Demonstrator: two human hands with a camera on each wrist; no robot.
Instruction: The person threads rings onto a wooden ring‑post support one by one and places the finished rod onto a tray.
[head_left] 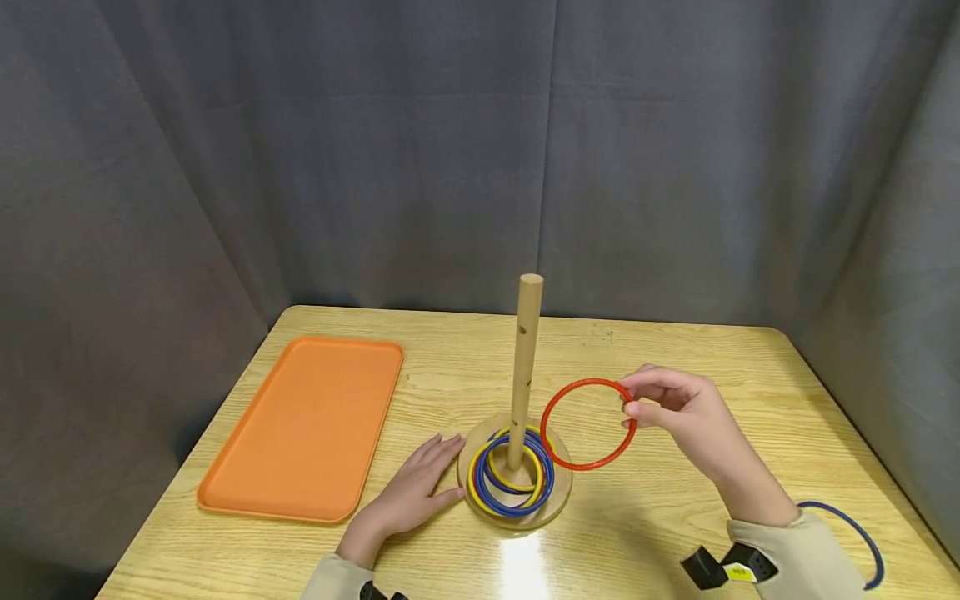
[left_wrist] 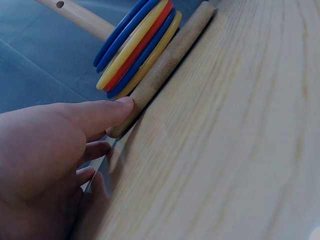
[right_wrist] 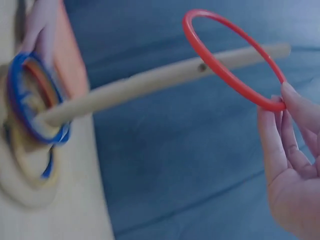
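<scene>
Between thumb and fingertips, my right hand (head_left: 690, 417) pinches a red ring (head_left: 590, 382) by its right edge. The ring hangs in the air just right of the wooden peg (head_left: 527, 358), not around it, as far as the head view shows. Blue, yellow and red rings (left_wrist: 135, 45) lie stacked around the foot of the peg. They rest on its round wooden base (head_left: 558, 502). With fingers mostly straight, my left hand (head_left: 412, 493) lies on the table at the base's left side. Its thumb (left_wrist: 117, 111) touches the base edge in the left wrist view.
An orange tray (head_left: 300, 425) lies flat on the left of the wooden table (head_left: 442, 358). Another blue ring (head_left: 855, 527) lies at the right, partly hidden behind my right sleeve. Grey curtains (head_left: 420, 167) hang behind and beside the table.
</scene>
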